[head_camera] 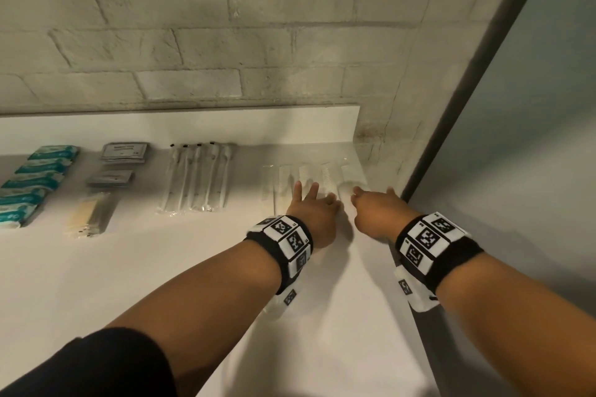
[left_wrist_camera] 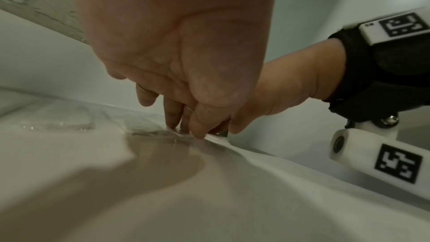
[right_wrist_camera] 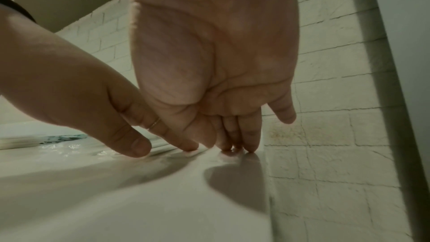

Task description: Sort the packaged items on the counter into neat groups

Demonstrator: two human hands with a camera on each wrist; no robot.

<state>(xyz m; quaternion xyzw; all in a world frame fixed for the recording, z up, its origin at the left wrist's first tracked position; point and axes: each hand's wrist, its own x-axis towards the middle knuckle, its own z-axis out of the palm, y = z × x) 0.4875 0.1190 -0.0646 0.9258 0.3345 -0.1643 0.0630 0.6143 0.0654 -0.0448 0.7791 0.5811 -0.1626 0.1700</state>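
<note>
A row of white combs in clear wrappers (head_camera: pixel 314 174) lies at the far right end of the white counter (head_camera: pixel 161 267). My left hand (head_camera: pixel 311 195) reaches over their near ends with straight fingers, and its fingertips (left_wrist_camera: pixel 173 126) press down on a clear wrapper (left_wrist_camera: pixel 149 132). Just to the right, my right hand (head_camera: pixel 371 196) is also stretched out flat. Its fingertips (right_wrist_camera: pixel 250 146) touch the rightmost white package (right_wrist_camera: pixel 229 155) by the wall. Neither hand holds anything.
Further left on the counter lie wrapped toothbrushes (head_camera: pixel 196 177), grey sachets (head_camera: pixel 124 151), tan packets (head_camera: pixel 92 213) and teal packets (head_camera: pixel 35 180), each in its own group. A brick wall (head_camera: pixel 225 42) stands behind, and a grey panel (head_camera: pixel 516 138) closes the right side.
</note>
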